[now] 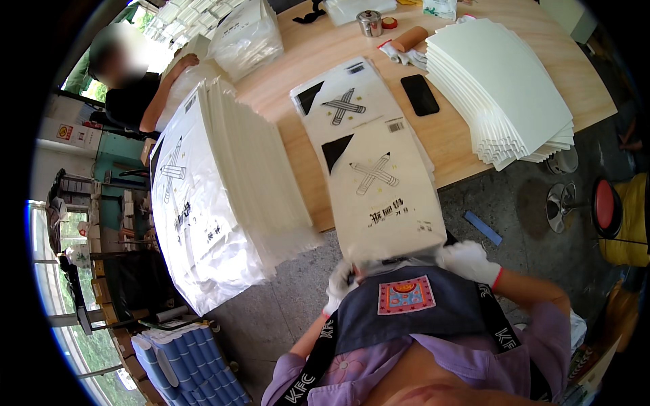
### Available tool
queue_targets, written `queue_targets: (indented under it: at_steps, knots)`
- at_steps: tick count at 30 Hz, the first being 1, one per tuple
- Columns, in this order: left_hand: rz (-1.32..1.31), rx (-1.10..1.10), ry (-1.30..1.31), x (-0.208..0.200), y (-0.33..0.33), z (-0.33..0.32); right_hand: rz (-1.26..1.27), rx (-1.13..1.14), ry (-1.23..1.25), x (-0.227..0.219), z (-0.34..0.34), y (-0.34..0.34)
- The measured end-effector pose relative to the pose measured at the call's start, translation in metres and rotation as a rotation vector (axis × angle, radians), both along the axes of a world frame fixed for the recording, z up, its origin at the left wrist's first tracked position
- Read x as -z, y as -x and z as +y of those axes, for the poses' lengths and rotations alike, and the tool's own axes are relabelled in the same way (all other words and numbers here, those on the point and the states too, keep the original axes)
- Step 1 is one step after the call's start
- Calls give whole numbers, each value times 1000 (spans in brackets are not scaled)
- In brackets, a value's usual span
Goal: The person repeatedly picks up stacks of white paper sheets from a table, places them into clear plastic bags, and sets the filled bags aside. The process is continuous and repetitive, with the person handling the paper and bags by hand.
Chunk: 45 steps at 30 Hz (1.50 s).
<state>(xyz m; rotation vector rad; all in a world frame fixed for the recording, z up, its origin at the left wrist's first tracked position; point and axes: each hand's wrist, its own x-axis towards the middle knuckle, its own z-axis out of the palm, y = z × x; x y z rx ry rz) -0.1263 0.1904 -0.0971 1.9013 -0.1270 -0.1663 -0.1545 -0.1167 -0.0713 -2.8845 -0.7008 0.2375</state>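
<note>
A clear plastic bag packed with cream drawing paper, printed with crossed pencils and a black corner, reaches from the table's near edge to my waist. My left hand, in a white glove, is closed at the bag's near left corner. At its near right corner my right hand, also gloved, is closed on the plastic. The bag's open-looking near end is crumpled and slightly blurred between them, and my fingertips are partly hidden. Beneath and beyond it lies another printed bag of paper on the wooden table.
To the left stands a tall stack of filled bags. A fanned stack of white sheets sits right, beside a black phone. A metal pot is farther back. Another person stands far left. A stool is at right.
</note>
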Motion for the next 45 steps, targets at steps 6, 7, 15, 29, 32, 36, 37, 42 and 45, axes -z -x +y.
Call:
queue_targets:
  at_steps: [6, 7, 15, 29, 32, 36, 37, 42, 45]
  knots:
    - [-102, 10, -306, 47, -33, 10, -197, -39, 159, -7, -25, -43]
    - [-28, 102, -421, 51, -17, 22, 18, -45, 220, -4, -27, -30]
    - [530, -403, 271, 111, -53, 12, 326, 595, -499, 82, -52, -73]
    - [-766, -882, 131, -243, -46, 122, 727, -159, -1393, -79, 159, -209]
    - [-703, -1003, -84, -257, -68, 183, 670, -292, -1161, -139, 210, -244]
    - [27, -969, -1079, -228, -87, 188, 652, -184, -1014, -136, 227, -254]
    - [-160, -996, -914, -201, -77, 215, 643, -213, -1009, -133, 226, -249]
    - [-732, -1208, 91, 38, -31, 246, 1028, -244, -1286, -67, 162, -188]
    - [128, -877, 157, 102, -28, 125, 1119, 29, -1156, -6, 107, -151]
